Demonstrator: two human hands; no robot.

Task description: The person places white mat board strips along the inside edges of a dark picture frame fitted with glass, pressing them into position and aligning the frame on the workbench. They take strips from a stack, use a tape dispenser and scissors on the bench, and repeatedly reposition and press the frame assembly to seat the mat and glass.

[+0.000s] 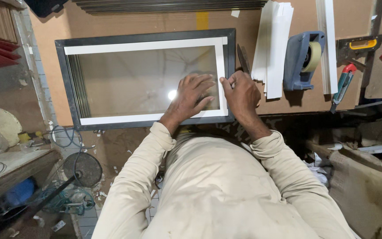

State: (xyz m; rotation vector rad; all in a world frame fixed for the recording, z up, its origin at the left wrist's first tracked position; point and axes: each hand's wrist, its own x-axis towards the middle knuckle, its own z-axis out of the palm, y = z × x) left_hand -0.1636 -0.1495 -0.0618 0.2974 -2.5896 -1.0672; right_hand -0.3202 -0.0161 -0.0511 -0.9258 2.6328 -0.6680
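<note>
A: Item one, the work piece?

B: Dark picture frame [69, 79] with its glass pane [138, 82], lying flat on the brown bench [310, 102], just ahead of me. White strips [144, 45] edge the glass along the top, the right side and the bottom.

A: Item two, your hands?

B: Left hand [191, 95]: fingers spread, palm down on the glass near the lower right corner, holding nothing. Right hand [240, 92]: fingers pinched nearly closed at the right-hand white strip [220, 75], near the frame's right rail. Whether they grip its edge or only press it, I cannot tell.

A: Item three, how to do this step well?

B: My judgement: keep the left palm's weight even so the pane cannot slide, and work the strip down in short presses, keeping it square to the rail and flush where it meets the top and bottom strips.

A: Item four, the surroundings?

B: Stack of spare white strips [273, 44] just beside the frame; blue tape dispenser [301, 59] next along; red-handled utility knife [343, 84] and a yellow-handled tool [362, 44] further right.
</note>
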